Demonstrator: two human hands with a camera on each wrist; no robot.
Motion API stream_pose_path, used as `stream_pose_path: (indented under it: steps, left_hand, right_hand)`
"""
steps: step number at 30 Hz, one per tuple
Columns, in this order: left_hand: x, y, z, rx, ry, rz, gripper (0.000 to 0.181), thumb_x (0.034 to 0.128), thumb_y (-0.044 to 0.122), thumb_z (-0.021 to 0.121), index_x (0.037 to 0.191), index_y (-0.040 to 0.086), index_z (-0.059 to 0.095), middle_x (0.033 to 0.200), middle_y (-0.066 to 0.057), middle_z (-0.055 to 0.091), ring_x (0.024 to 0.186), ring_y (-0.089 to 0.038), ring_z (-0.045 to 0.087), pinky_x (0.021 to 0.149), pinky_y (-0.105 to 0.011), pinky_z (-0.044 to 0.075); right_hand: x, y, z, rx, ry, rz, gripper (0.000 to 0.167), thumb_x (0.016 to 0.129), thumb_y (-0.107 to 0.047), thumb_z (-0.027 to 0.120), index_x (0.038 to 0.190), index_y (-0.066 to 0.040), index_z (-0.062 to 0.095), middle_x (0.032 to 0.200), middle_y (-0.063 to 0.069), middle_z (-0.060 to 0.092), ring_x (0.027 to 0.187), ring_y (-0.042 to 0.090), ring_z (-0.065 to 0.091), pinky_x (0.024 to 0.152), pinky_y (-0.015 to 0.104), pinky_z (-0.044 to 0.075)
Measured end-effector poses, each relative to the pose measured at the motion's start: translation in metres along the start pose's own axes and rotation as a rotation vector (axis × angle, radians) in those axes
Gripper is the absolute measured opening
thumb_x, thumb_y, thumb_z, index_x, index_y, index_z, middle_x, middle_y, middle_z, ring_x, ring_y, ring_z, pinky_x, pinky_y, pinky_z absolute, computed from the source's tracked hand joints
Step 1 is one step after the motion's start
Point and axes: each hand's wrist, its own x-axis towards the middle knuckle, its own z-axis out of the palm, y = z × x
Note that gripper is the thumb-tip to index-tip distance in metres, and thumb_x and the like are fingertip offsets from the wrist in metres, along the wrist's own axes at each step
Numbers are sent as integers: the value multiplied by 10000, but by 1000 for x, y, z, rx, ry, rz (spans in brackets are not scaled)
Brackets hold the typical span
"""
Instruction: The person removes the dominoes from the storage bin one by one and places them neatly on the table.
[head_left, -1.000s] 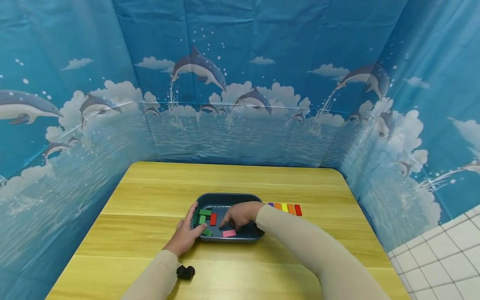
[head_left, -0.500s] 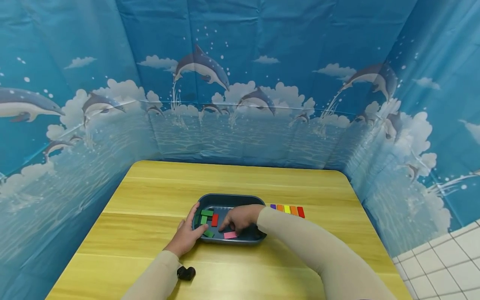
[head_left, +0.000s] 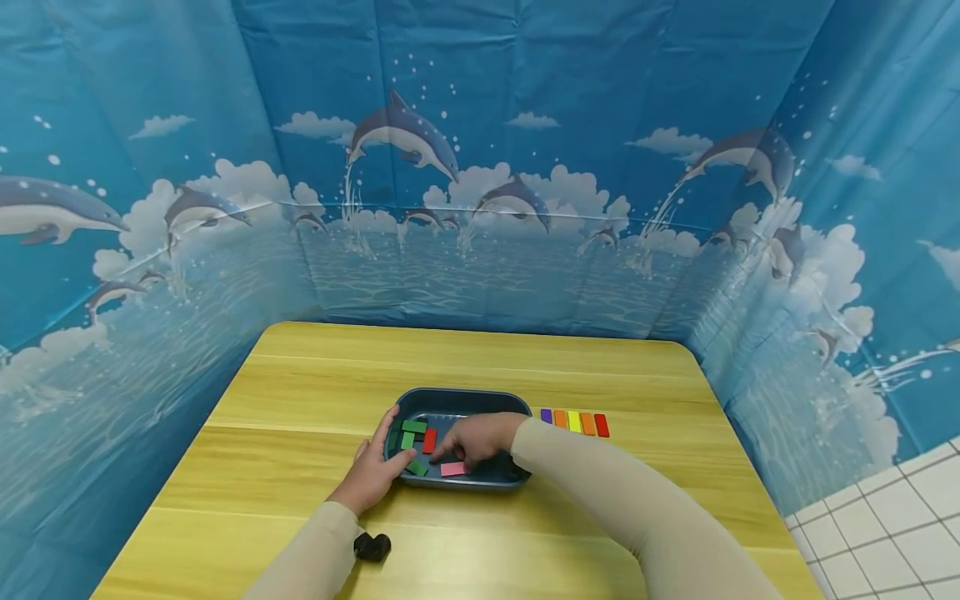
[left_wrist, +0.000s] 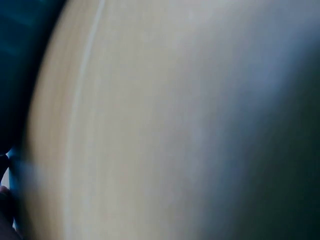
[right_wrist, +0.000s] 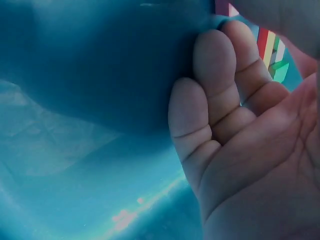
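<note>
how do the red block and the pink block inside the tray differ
The red block is a strong red, while the pink block is paler. The red block's long side runs front to back; the pink block's runs roughly left to right. The pink block lies closer to the near side of the tray than the red block. Both are oblong.

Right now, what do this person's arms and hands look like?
Long, plain cream sleeves cover both arms to the wrists. The left hand and right hand wear no gloves. A small, lumpy black thing shows at the left cuff.
</note>
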Motion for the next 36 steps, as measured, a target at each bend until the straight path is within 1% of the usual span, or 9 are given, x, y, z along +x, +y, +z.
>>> stream_pose_path:
  steps: [4,7,10,12,17,24,27,31,36]
  left_hand:
    - [0,0,0,-1,-1,-1,795,1024,417,653,1666,448,185,1659,-220,385,1554,-574,132,1128,-854,245]
    - [0,0,0,-1,-2,4,793,1026,421,651,1669,440,186,1664,-217,379,1547,-569,148,1120,-851,264]
    - [0,0,0,1,-3,0,791,1027,424,648,1666,449,184,1664,-214,379,1547,-565,154,1121,-850,266]
    - [1,0,0,2,-2,-1,790,1029,428,645,1663,463,176,1665,-214,379,1554,-570,135,1125,-856,247]
    - [1,-2,0,-5,5,-5,788,1031,422,643,1655,490,167,1648,-214,405,1569,-573,84,1142,-856,213]
    - [3,-4,0,-3,7,3,789,1027,411,650,1660,468,182,1589,-229,467,1536,-569,163,1127,-839,275]
    - [4,-4,1,-7,9,3,788,1026,408,653,1658,470,188,1588,-227,471,1543,-570,148,1129,-843,263]
    - [3,-4,1,-11,8,-4,788,1022,418,654,1655,479,188,1609,-214,458,1554,-572,119,1134,-850,241]
    - [3,-4,2,-8,7,-5,792,1020,424,658,1656,478,191,1607,-210,460,1537,-561,159,1123,-846,269]
  right_hand:
    - [2,-1,0,-1,-14,-20,477,969,-89,751,1373,-339,713,932,-86,643,805,54,534,739,183,485]
    - [2,-2,0,15,-4,-4,451,969,-117,759,1373,-314,717,927,-98,645,800,50,544,737,182,491]
    - [2,-3,-1,31,14,27,459,963,-135,772,1386,-300,707,917,-92,630,795,55,552,729,186,494]
    - [2,-4,-2,37,20,41,483,955,-127,780,1398,-300,697,912,-84,620,792,58,550,726,186,492]
    - [2,-6,-2,64,32,50,520,934,-72,789,1398,-289,698,877,-69,630,762,61,548,714,184,491]
    - [3,-7,1,90,56,69,481,940,-80,782,1366,-293,716,861,-73,633,748,62,552,706,186,501]
    - [3,-7,1,98,61,76,464,943,-92,783,1356,-293,720,865,-73,635,754,64,556,709,186,506]
    - [3,-9,1,51,74,67,437,941,-147,802,1349,-282,718,871,-84,644,757,57,565,716,183,518]
    - [4,-9,0,-34,94,69,439,932,-208,818,1355,-265,712,885,-116,651,769,49,576,733,183,527]
